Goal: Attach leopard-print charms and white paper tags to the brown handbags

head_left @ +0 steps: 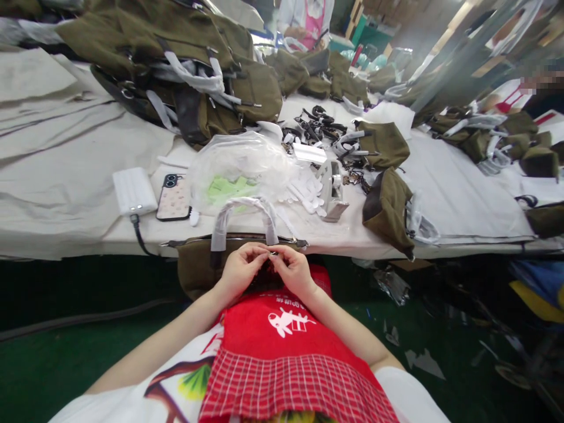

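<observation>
My left hand (243, 269) and my right hand (294, 271) meet fingertip to fingertip at the table's front edge. Both are closed in a pinch around a small dark piece with a metallic glint, too small to name. Right behind them an olive handbag (194, 267) leans against the edge, its zipped top facing up. Its handle (243, 202) stands upright, wrapped in white film. My hands cover part of the bag's front.
A clear plastic bag with green slips (231, 187) lies beyond the handle, near white tags (306, 188) and a tape dispenser (332, 191). To the left are a phone (171, 200) and a white power bank (134, 191). Olive bags (176, 35) pile up behind; a co-worker (304, 23) stands across.
</observation>
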Demonstrator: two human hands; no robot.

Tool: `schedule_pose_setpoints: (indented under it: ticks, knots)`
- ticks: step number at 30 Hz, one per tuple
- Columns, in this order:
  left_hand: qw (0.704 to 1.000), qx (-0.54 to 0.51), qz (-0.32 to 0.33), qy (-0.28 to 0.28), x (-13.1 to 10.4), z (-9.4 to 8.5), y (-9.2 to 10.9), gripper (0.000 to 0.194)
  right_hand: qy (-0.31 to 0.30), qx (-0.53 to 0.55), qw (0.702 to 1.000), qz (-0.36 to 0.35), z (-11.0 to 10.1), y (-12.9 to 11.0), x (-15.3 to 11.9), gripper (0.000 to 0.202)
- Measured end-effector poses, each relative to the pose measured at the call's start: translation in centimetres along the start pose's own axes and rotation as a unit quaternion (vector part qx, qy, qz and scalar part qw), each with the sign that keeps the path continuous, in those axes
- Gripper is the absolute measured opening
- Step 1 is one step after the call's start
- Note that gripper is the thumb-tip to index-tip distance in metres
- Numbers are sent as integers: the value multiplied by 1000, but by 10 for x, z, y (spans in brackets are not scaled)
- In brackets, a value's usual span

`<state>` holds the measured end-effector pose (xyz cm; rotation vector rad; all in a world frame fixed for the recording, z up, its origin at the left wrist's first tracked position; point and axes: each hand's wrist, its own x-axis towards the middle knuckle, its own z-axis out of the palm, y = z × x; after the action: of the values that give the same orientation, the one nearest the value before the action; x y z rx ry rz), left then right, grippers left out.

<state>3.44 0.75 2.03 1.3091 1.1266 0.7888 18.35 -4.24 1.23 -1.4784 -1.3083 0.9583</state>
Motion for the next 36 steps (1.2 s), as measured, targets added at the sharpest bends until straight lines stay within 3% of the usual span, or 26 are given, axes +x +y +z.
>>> schedule_pose_setpoints:
  ticks: [3, 5, 8, 11, 14, 27, 32, 36]
  knots:
    - [996, -55, -66, 32, 3, -3, -3, 35, 27, -80, 996, 6, -2, 1, 2, 31]
    - [996, -24, -79, 35, 6, -9, -5, 34, 25, -130, 991, 4, -3, 2, 4, 27]
    - [989, 142, -44, 7, 10, -17, -6, 26, 11, -162, 987, 0, -2, 3, 5, 26]
    - [951, 303, 4, -58, 15, -21, -5, 22, 7, -173, 985, -4, 0, 4, 5, 25]
    - [929, 357, 3, -94, 20, -16, -2, 28, 11, -183, 983, -8, 0, 6, 7, 25]
    - [918, 384, -17, -96, 24, -9, 4, 25, 5, -212, 977, -17, -3, 10, 12, 20]
    - [942, 322, -12, -98, 28, -4, -6, 26, 8, -235, 972, -11, -7, 5, 14, 21]
    - [987, 144, -12, -73, 24, -3, -19, 27, -8, -280, 960, 0, -9, -2, 19, 21]
